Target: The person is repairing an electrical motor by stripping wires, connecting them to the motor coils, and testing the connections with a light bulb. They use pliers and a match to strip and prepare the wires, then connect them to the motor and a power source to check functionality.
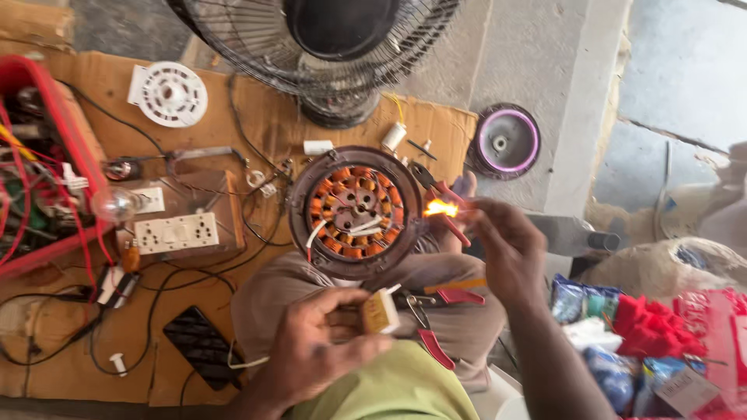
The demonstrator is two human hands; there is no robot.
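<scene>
Left hand (315, 350) down near lap, fingers curled round small yellow matchbox (380, 311). Right hand (510, 249) further out, pinching lit match (445, 208), flame right at rim of copper-wound fan motor stator (354, 211) resting on knees. Red pliers (440, 194) just behind flame.
</scene>
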